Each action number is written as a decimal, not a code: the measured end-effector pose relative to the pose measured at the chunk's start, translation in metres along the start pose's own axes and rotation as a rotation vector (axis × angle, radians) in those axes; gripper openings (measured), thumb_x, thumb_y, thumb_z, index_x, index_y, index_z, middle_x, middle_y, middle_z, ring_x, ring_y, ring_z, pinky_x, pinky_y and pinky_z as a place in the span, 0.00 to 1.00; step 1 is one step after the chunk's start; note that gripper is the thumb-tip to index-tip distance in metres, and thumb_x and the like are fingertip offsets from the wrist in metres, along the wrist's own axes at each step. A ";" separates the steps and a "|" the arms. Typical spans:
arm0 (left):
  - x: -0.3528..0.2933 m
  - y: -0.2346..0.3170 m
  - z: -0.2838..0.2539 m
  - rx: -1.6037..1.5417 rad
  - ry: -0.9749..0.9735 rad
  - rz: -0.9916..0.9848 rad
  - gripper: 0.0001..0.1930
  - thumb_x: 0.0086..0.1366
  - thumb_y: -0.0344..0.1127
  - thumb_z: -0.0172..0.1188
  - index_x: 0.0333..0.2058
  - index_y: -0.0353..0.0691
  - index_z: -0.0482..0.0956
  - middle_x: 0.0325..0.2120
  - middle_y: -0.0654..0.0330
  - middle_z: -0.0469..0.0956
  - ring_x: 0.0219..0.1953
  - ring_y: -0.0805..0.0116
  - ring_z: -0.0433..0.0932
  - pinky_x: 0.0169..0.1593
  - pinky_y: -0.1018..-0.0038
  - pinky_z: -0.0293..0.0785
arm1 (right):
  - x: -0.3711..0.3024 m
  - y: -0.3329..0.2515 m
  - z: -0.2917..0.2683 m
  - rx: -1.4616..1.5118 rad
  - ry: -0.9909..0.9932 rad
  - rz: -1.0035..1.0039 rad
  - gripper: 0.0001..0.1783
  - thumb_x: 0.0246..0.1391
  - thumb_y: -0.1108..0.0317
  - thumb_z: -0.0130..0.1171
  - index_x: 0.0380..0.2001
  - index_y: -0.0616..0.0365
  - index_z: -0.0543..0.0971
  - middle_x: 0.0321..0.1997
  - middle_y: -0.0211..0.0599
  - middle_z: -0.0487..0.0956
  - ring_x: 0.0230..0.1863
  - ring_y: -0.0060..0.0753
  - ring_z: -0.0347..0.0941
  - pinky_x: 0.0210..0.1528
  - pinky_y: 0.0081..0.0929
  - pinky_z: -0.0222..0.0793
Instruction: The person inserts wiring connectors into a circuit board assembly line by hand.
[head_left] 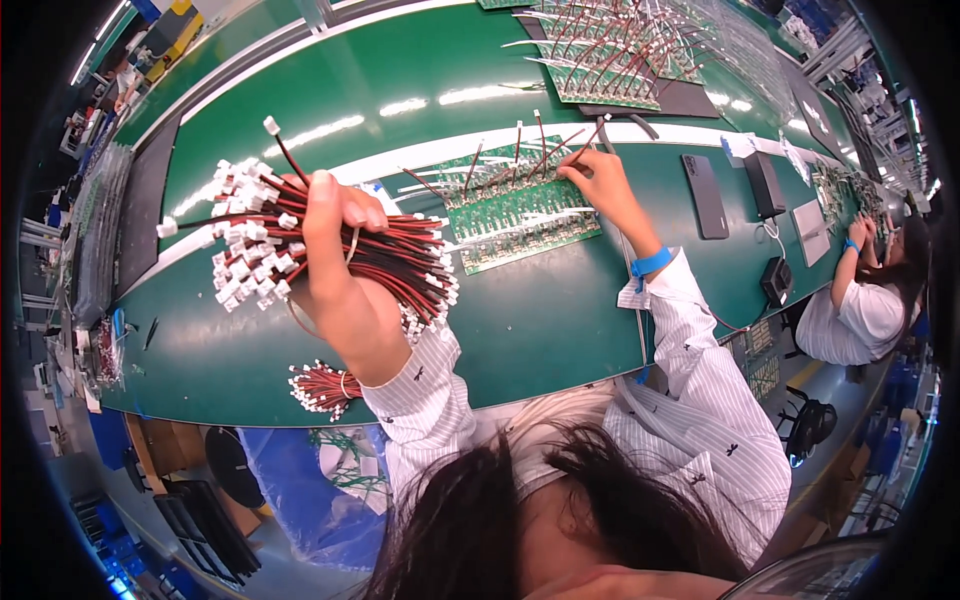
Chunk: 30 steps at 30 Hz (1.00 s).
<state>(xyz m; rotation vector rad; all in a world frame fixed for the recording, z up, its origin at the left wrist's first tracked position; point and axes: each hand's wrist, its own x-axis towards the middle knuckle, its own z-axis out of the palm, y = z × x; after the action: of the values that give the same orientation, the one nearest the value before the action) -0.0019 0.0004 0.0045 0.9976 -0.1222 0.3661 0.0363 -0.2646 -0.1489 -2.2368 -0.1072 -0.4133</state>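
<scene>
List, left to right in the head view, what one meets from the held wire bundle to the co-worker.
Held wire bundle → near circuit board → right hand → phone → black box → co-worker

Cool white light fills the scene brightly; slender white tube lamps (83,63) glow at the upper left. Broken white glare streaks the glossy green work surface (300,90). The fisheye lens bows the long flat white strip (690,135) into an arc; corners fall black, margins look soft, the centre fairly crisp
</scene>
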 end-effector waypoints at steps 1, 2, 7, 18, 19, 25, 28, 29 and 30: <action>0.000 0.000 0.000 0.008 0.002 0.000 0.10 0.59 0.34 0.48 0.21 0.39 0.62 0.16 0.65 0.60 0.21 0.75 0.59 0.29 0.79 0.57 | 0.000 -0.001 0.001 -0.010 -0.013 -0.009 0.06 0.42 0.72 0.57 0.24 0.65 0.76 0.21 0.40 0.75 0.22 0.30 0.72 0.26 0.23 0.66; 0.000 0.000 0.000 0.009 0.004 0.000 0.10 0.59 0.34 0.48 0.21 0.39 0.62 0.16 0.65 0.60 0.21 0.75 0.59 0.29 0.79 0.57 | 0.000 -0.001 0.001 -0.009 -0.015 -0.009 0.06 0.42 0.72 0.57 0.24 0.65 0.76 0.21 0.40 0.75 0.22 0.30 0.72 0.26 0.23 0.66; 0.001 -0.001 -0.001 -0.012 0.011 -0.021 0.10 0.58 0.33 0.48 0.20 0.38 0.63 0.16 0.64 0.61 0.22 0.75 0.61 0.29 0.78 0.58 | -0.001 -0.007 0.001 -0.190 -0.033 -0.046 0.04 0.41 0.73 0.55 0.22 0.63 0.74 0.22 0.42 0.73 0.23 0.41 0.70 0.27 0.31 0.65; 0.001 -0.010 0.002 -0.092 -0.017 -0.021 0.05 0.53 0.25 0.54 0.29 0.34 0.68 0.15 0.62 0.66 0.18 0.75 0.66 0.23 0.80 0.62 | -0.006 -0.010 0.015 -0.550 0.006 -0.187 0.05 0.40 0.72 0.53 0.21 0.62 0.70 0.26 0.39 0.70 0.31 0.41 0.68 0.30 0.34 0.66; 0.000 -0.010 0.003 -0.089 -0.014 -0.021 0.05 0.53 0.25 0.54 0.29 0.34 0.68 0.15 0.62 0.66 0.18 0.75 0.66 0.23 0.80 0.62 | -0.007 -0.010 0.016 -0.548 0.016 -0.172 0.04 0.40 0.73 0.52 0.21 0.62 0.70 0.26 0.39 0.70 0.32 0.41 0.68 0.30 0.33 0.66; -0.007 -0.019 0.010 0.057 -0.168 -0.219 0.06 0.55 0.27 0.52 0.32 0.36 0.67 0.15 0.64 0.64 0.18 0.75 0.64 0.22 0.80 0.60 | -0.011 -0.008 0.020 -0.626 0.001 -0.335 0.03 0.40 0.76 0.49 0.23 0.62 0.71 0.27 0.38 0.69 0.33 0.39 0.67 0.31 0.32 0.66; -0.012 -0.023 0.018 0.089 -0.292 -0.302 0.06 0.54 0.28 0.54 0.28 0.35 0.68 0.14 0.63 0.67 0.16 0.76 0.65 0.20 0.80 0.61 | -0.009 -0.010 0.017 -0.630 0.000 -0.340 0.04 0.40 0.75 0.50 0.23 0.62 0.71 0.27 0.38 0.70 0.32 0.40 0.67 0.30 0.33 0.66; -0.013 -0.022 0.021 0.063 -0.313 -0.338 0.05 0.54 0.28 0.55 0.27 0.35 0.68 0.14 0.63 0.67 0.16 0.76 0.66 0.21 0.80 0.61 | -0.008 -0.009 0.016 -0.628 0.003 -0.344 0.04 0.40 0.75 0.50 0.23 0.62 0.71 0.27 0.38 0.70 0.32 0.40 0.67 0.30 0.33 0.66; -0.012 -0.025 0.019 0.036 -0.359 -0.340 0.06 0.52 0.29 0.58 0.24 0.36 0.70 0.15 0.66 0.70 0.16 0.81 0.67 0.19 0.84 0.63 | -0.006 -0.006 0.016 -0.584 -0.001 -0.296 0.04 0.41 0.75 0.50 0.24 0.63 0.71 0.26 0.39 0.70 0.32 0.41 0.68 0.30 0.34 0.67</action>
<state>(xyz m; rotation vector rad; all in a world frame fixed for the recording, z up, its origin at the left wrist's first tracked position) -0.0035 -0.0305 -0.0084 1.0911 -0.2666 -0.1244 0.0330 -0.2479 -0.1561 -2.8065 -0.3600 -0.6696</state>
